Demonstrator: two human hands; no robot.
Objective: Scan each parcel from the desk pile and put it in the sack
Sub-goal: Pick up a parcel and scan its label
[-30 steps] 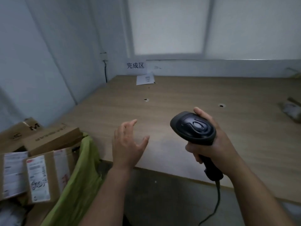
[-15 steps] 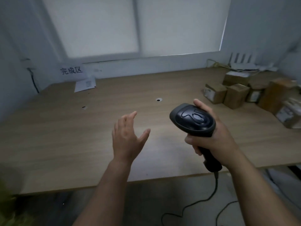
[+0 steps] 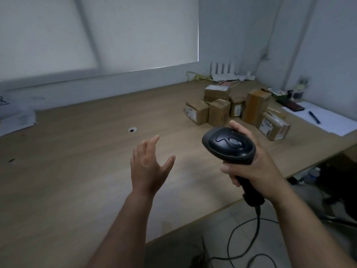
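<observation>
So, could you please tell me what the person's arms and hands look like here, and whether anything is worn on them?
Both forearms are bare up to the frame edge: no sleeves show. The left hand and right hand wear no gloves, and no rings, watch or wristband are visible. Both arms enter from the bottom of the head view. The picture is dim and slightly blurred, so finer marks cannot be told.

Pretty dim room overall. A big wood-grain desk fills most of the view, with a small round cable hole in the top. Behind it there's a window covered by a pale roller blind, with a thin line of daylight leaking along its right and bottom edges. Walls are plain grey-white, and the floor looks like light tile.
</observation>
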